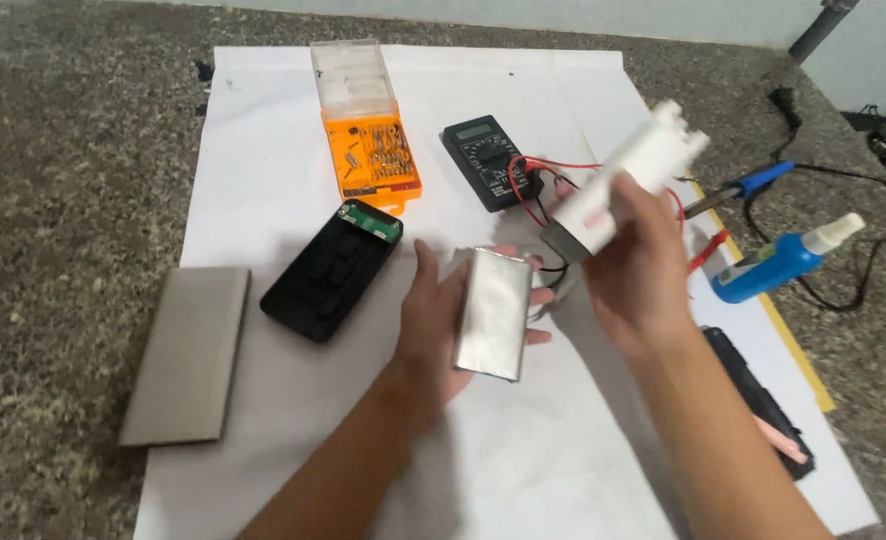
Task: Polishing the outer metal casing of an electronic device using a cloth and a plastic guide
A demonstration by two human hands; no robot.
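This looks like a small electronics repair bench, set up at home or in a modest workshop rather than a fitted lab. The table (53,150) is a speckled grey granite slab, with a large white paper sheet (523,460) spread over it as a work mat. On it stand the tools of the trade: a black digital multimeter (485,160) with red and black test leads (548,185), an orange screwdriver bit set (371,135) with a clear lid, and a soldering iron (748,187) with a blue handle and black cord. A blue squeeze bottle (778,262) lies beside it. An opened black power bank shell (331,280) with a green circuit board, and its grey metal cover (188,352), lie nearby.
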